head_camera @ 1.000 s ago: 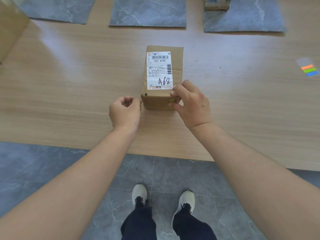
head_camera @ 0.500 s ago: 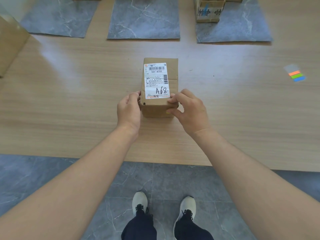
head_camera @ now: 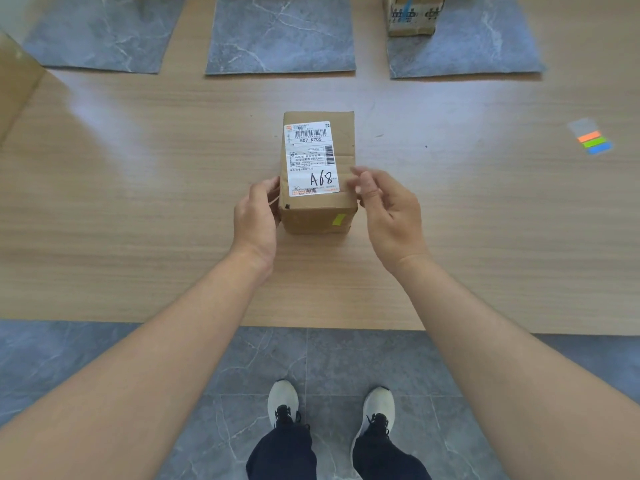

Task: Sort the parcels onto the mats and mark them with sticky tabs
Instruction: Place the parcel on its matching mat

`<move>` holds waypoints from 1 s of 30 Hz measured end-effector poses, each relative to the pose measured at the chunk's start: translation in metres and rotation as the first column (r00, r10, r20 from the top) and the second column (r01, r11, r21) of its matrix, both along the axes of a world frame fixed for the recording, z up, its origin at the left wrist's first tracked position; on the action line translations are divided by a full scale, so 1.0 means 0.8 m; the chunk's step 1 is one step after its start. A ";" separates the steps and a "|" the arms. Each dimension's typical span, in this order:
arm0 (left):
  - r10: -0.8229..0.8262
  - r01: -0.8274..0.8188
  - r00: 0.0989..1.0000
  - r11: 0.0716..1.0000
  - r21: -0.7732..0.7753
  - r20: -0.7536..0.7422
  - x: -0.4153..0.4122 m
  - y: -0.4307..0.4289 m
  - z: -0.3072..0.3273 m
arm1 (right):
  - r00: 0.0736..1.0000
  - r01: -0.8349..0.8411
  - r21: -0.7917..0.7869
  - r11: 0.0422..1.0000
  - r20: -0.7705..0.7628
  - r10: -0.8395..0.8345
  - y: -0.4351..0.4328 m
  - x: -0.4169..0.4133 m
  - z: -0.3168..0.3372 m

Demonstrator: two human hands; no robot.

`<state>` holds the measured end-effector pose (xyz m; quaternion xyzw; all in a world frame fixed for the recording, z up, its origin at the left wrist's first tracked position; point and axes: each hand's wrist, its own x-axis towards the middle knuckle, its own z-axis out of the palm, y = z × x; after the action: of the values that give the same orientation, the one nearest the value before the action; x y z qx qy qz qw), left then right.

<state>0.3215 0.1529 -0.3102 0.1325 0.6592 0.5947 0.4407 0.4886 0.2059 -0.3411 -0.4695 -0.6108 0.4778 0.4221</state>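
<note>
Down at the bottom, two white shoes (head_camera: 330, 403) stand on the grey tiled floor (head_camera: 69, 358), right at the wooden table's (head_camera: 138, 209) near edge. Both forearms reach in over it. The left hand (head_camera: 256, 216) holds the parcel (head_camera: 320, 209) by its left side, fingers curled against the cardboard. The right hand (head_camera: 388, 209) hovers just beside the right edge, fingers loosely bent and a little blurred, gripping nothing. The parcel sits mid-table, white label (head_camera: 311, 157) up, "A68" handwritten on it, and there's a yellow tab (head_camera: 338, 220) stuck on its near face. Off to the right lies a strip of sticky tabs (head_camera: 593, 141): orange, green, blue. A cardboard box (head_camera: 14, 84) pokes in at far left. At the back, three grey mats: left mat (head_camera: 100, 32), middle mat (head_camera: 280, 36), right mat (head_camera: 485, 46), with a second parcel (head_camera: 412, 15) on the right one.
</note>
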 end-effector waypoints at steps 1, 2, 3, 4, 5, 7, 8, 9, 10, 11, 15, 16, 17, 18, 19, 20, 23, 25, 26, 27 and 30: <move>-0.015 0.015 1.000 1.000 0.000 0.016 0.001 0.000 0.000 | 0.995 0.055 -0.101 0.993 -0.082 -0.064 -0.001 -0.004 0.003; -0.033 0.033 0.999 0.999 -0.001 0.028 0.002 0.000 0.000 | 0.986 0.100 -0.192 0.976 -0.112 -0.123 -0.001 -0.010 0.004; -0.052 0.052 0.998 0.999 -0.005 0.038 0.003 0.000 0.001 | 0.981 0.123 -0.270 0.955 -0.110 -0.158 -0.001 -0.014 0.004; -0.068 0.068 0.997 0.998 -0.010 0.045 0.003 0.001 0.002 | 0.983 0.122 -0.327 0.937 -0.093 -0.161 -0.002 -0.018 0.005; -0.078 0.079 0.996 0.997 -0.015 0.053 0.004 0.001 0.003 | 0.987 0.113 -0.364 0.925 -0.066 -0.147 -0.003 -0.021 0.006; -0.084 0.086 0.994 0.996 -0.023 0.073 0.003 0.002 0.007 | 0.991 0.123 -0.385 0.915 -0.009 -0.137 -0.007 -0.025 0.011; -0.088 0.091 0.993 0.996 -0.026 0.079 0.003 0.003 0.009 | 0.989 0.137 -0.393 0.909 0.000 -0.149 -0.008 -0.025 0.014; -0.097 0.100 0.992 0.995 -0.031 0.077 0.002 0.003 0.013 | 0.987 0.147 -0.402 0.904 0.000 -0.161 -0.010 -0.025 0.019; -0.111 0.114 0.991 0.993 -0.033 0.071 0.001 0.002 0.017 | 0.985 0.156 -0.407 0.900 -0.006 -0.173 -0.011 -0.025 0.023; -0.125 0.127 0.990 0.991 -0.033 0.064 0.000 0.000 0.022 | 0.983 0.160 -0.406 0.900 -0.020 -0.184 -0.012 -0.025 0.028; -0.174 0.174 0.985 0.985 0.001 0.018 -0.007 -0.008 0.053 | 0.979 0.159 -0.352 0.922 -0.067 -0.194 -0.019 -0.029 0.066; -0.177 0.177 0.984 0.984 0.018 0.008 -0.009 -0.010 0.065 | 0.978 0.162 -0.336 0.928 -0.073 -0.197 -0.021 -0.032 0.078; -0.173 0.172 0.985 0.984 0.035 0.000 -0.010 -0.013 0.079 | 0.977 0.165 -0.320 0.933 -0.078 -0.199 -0.024 -0.035 0.092; -0.165 0.166 0.986 0.985 0.052 -0.009 -0.012 -0.016 0.094 | 0.977 0.164 -0.300 0.940 -0.085 -0.198 -0.026 -0.039 0.106; -0.162 0.163 0.987 0.984 0.070 -0.019 -0.014 -0.019 0.110 | 0.977 0.161 -0.281 0.946 -0.090 -0.193 -0.030 -0.042 0.122; -0.162 0.164 0.986 0.983 0.089 -0.031 -0.017 -0.023 0.128 | 0.978 0.156 -0.264 0.952 -0.096 -0.187 -0.033 -0.044 0.139; -0.175 0.184 0.982 0.972 0.146 -0.074 -0.024 -0.035 0.187 | 0.976 0.142 -0.233 0.962 -0.129 -0.175 -0.040 -0.050 0.196; -0.194 0.213 0.974 0.959 0.185 -0.117 -0.027 -0.042 0.228 | 0.975 0.128 -0.202 0.971 -0.156 -0.160 -0.045 -0.052 0.238; -0.196 0.219 0.972 0.956 0.196 -0.131 -0.028 -0.045 0.250 | 0.973 0.120 -0.187 0.975 -0.174 -0.153 -0.047 -0.053 0.260; -0.197 0.224 0.970 0.953 0.204 -0.145 -0.028 -0.048 0.273 | 0.971 0.108 -0.172 0.979 -0.195 -0.141 -0.049 -0.053 0.281; -0.198 0.239 0.963 0.943 0.232 -0.184 -0.030 -0.059 0.339 | 0.968 0.092 -0.116 0.989 -0.221 -0.116 -0.059 -0.052 0.348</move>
<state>0.2979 0.1060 -0.0388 0.3065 0.5921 0.6086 0.4302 0.4469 0.1591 -0.0628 -0.4645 -0.5073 0.5370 0.4884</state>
